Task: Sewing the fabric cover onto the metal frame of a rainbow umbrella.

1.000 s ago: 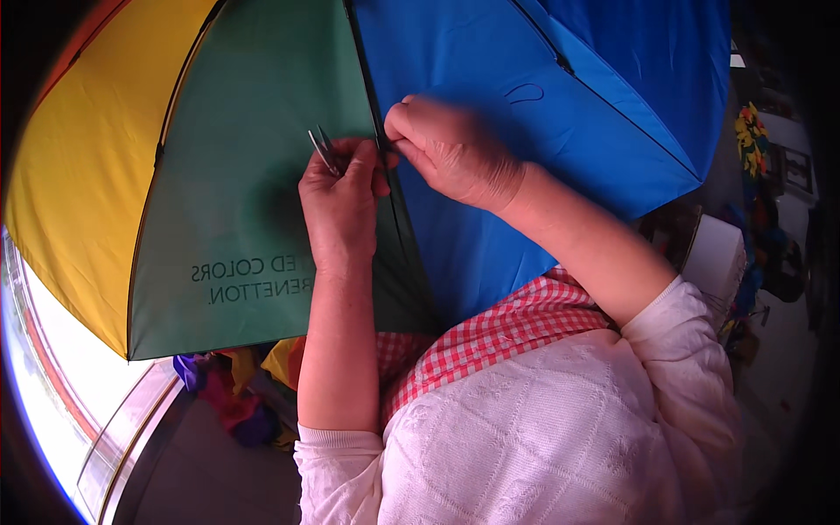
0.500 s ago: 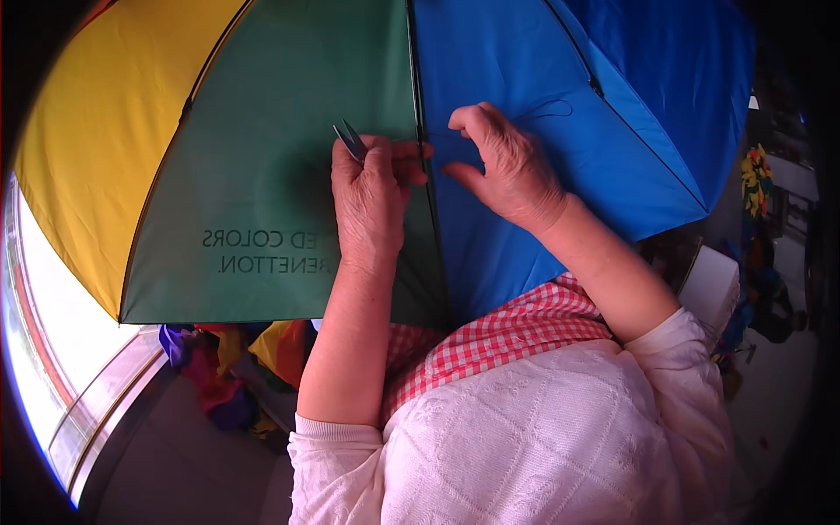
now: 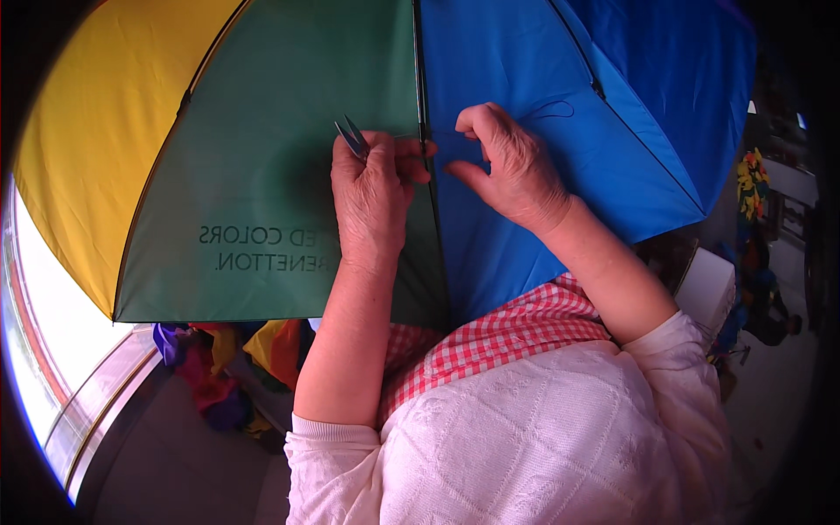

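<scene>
An opened umbrella spreads before me, its green panel [image 3: 254, 149] and blue panel [image 3: 490, 236] meeting along a dark metal rib [image 3: 421, 87]. My left hand [image 3: 372, 188] lies over the green side, closed round small scissors [image 3: 353, 138] whose two pointed blades stick up past the thumb. Its fingertips touch the rib. To the right of the rib, my right hand [image 3: 516, 175] has curled fingers with the thumb held apart. A fine dark thread [image 3: 446, 134] runs from the rib to those fingers. Beyond them, a thread loop [image 3: 553, 109] lies against the blue cloth. Any needle is hidden.
A yellow panel [image 3: 87, 157] continues the umbrella at left, beside a bright window [image 3: 52, 306]. Colourful cloth pieces [image 3: 219, 376] hang below the lower left edge. A white box-like object [image 3: 707, 284] stands at right, near a yellow and red bunch [image 3: 752, 184].
The right hand has shifted very slightly right, with the thread still at its fingers. The left hand keeps its hold on the scissors. The umbrella has barely moved.
</scene>
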Motion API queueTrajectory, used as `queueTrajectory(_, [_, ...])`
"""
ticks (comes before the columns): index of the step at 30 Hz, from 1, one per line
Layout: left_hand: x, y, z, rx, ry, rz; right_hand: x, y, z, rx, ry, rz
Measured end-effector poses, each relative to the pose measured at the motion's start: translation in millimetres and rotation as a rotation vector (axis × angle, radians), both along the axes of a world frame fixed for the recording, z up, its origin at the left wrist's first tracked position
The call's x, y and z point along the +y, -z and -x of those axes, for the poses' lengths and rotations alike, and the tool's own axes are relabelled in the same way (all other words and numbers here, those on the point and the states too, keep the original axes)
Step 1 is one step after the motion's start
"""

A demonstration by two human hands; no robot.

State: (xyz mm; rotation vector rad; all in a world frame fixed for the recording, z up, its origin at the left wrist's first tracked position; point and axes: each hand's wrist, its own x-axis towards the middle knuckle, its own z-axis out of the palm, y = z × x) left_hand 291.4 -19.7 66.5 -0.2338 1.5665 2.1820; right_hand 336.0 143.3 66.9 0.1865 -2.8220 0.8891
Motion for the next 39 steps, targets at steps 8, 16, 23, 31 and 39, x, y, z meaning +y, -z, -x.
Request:
queueTrajectory(8, [0,1,-2,0.007,-0.020,-0.024,-1,-5,-1,-0.035,-0.008,0.029])
queueTrajectory(16, [-1,3,-1,-0.020,-0.037,-0.090,-1,-3,0,-0.045,0.002,0.025])
queueTrajectory(23, [2,6,-1,-0.008,-0.065,-0.069,-3,-3,1,-0.021,-0.010,0.003])
queueTrajectory(31, [8,9,1,-0.029,-0.071,-0.022,-9,-28,-2,-0.140,-0.226,-0.187])
queueTrajectory(39, [-1,4,2,-0.031,-0.031,-0.007,21,-50,46,-0.376,-0.225,-0.268])
